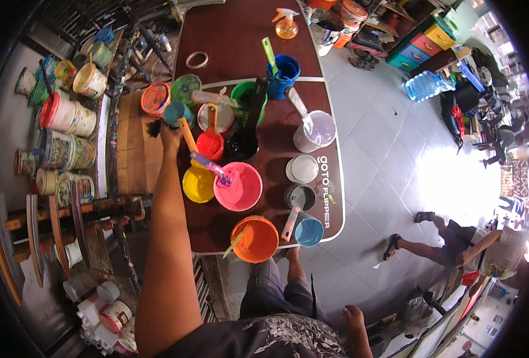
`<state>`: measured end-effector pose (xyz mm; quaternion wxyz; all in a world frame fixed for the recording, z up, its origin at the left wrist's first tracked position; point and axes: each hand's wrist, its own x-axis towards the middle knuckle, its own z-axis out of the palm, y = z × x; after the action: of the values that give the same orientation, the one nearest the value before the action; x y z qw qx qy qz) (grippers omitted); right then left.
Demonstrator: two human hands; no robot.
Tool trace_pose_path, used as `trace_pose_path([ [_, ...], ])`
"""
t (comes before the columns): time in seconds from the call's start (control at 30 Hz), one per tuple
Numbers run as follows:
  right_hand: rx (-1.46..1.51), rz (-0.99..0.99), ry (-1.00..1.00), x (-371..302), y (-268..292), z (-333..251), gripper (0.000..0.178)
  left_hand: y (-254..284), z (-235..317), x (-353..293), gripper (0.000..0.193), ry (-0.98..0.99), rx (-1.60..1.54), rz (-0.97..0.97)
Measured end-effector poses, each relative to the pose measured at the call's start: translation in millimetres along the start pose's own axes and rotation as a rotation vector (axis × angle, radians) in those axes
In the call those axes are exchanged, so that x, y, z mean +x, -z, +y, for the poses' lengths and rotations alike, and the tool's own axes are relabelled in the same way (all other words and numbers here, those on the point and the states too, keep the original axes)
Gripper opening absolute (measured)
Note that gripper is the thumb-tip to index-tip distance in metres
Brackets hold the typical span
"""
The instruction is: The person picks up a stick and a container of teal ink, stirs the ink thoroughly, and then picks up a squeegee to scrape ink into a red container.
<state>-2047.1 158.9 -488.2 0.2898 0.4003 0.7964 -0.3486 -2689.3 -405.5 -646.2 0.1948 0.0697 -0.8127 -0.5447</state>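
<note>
My left arm stretches forward to the table's left edge, where my left hand (170,138) has its fingers round a teal cup (179,111). Next to that cup are an orange-red tub (156,99), a green tub (186,89) and a red paint pot (210,145) with an orange-handled tool. Closer to me stand a yellow paint pot (199,184), a pink paint pot (238,187) with a purple-handled tool, and an orange paint tub (255,240) with a stick. My right hand (354,317) hangs low by my side, loosely bent and with nothing visible in it.
Paint pots stand on the dark red table (240,36): a blue bucket (284,77), a pale lilac tub (315,131) and a light blue cup (309,230). Paint-stained buckets (67,113) line the left shelf. On the right, a person (461,244) is near a bright doorway.
</note>
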Motion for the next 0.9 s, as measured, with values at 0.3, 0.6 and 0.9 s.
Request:
trace_pose_path([
  [0.3,-0.053,-0.012,0.12,29,5,-1,0.029,46,66,-41,0.067,0.156,-0.254,0.213],
  [0.6,-0.111,-0.104,0.359,125,43,-6,0.032,117,228,-135,0.063,0.117,-0.277,0.591],
  [0.9,-0.398,-0.149,0.554,256,153,-45,0.032,85,431,-337,0.065,0.175,-0.04,0.519],
])
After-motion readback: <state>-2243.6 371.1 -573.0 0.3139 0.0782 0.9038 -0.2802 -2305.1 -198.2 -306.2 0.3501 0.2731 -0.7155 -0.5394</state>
